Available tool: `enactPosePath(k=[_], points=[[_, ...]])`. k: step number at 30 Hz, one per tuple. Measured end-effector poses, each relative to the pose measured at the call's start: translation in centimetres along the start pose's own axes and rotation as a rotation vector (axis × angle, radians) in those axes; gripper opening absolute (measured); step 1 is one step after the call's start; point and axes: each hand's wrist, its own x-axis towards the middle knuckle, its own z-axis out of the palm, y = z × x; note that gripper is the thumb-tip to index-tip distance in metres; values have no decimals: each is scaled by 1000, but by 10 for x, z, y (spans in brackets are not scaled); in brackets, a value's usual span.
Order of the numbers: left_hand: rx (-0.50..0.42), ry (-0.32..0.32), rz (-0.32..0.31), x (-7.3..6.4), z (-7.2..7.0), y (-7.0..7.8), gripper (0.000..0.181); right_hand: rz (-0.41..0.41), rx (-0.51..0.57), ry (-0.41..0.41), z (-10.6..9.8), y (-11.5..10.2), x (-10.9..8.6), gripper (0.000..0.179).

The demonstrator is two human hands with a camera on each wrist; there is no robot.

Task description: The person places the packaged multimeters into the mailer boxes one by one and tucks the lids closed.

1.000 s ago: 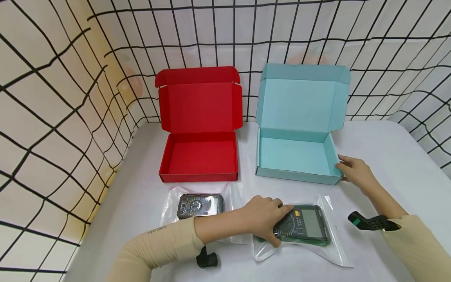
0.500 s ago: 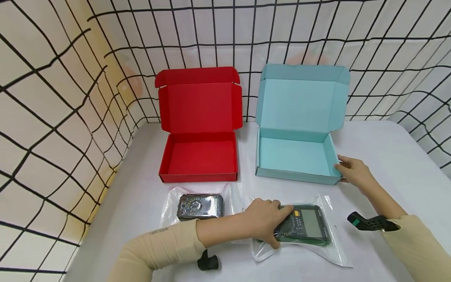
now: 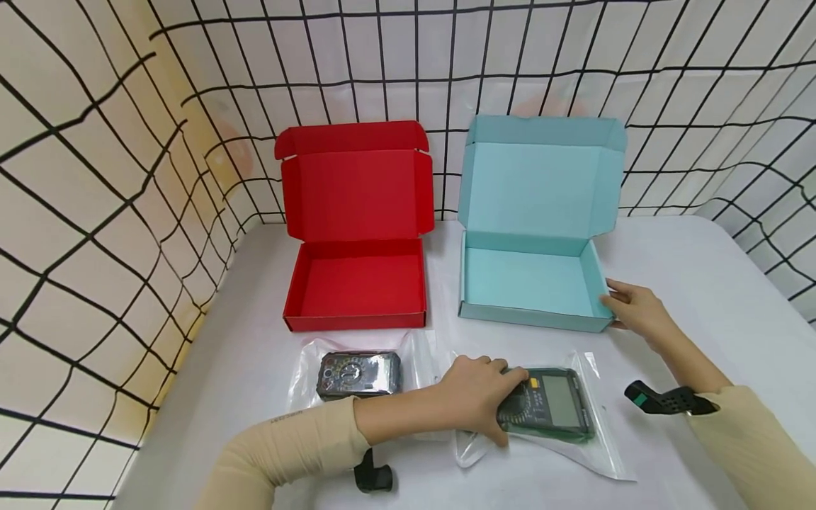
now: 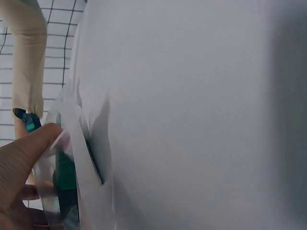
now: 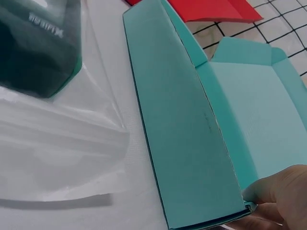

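A dark multimeter (image 3: 548, 404) with a grey screen lies in a clear plastic bag (image 3: 608, 453) at the front of the table. My left hand (image 3: 478, 397) grips its left end through the bag, thumb on the near side and fingers over the far side. In the left wrist view the thumb presses the bag's plastic (image 4: 72, 139) against the meter's green edge. My right hand (image 3: 640, 312) pinches the right wall of an open light-blue box (image 3: 535, 312), near its front corner. The thumb is on the inside of that wall in the right wrist view.
Left of the blue box stands an open red box (image 3: 357, 322). In front of it a second bagged device (image 3: 360, 373), dark with a shiny face and a dial, lies partly behind my left forearm. A black wire grid (image 3: 382, 42) rises behind the boxes and along the left side.
The whole head view has shifted slightly to the left. Both hands keep their hold, and the boxes and bagged devices stay in place.
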Motion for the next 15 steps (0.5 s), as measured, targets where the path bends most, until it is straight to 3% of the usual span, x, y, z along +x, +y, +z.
enactPosePath(k=[7,15], points=[[-17,50,31,-2,-6,-9,88,-39,23,-19,1,-9,-7,62],[-17,74,27,-2,-17,-19,89,-21,11,4,2,-12,-6,61]])
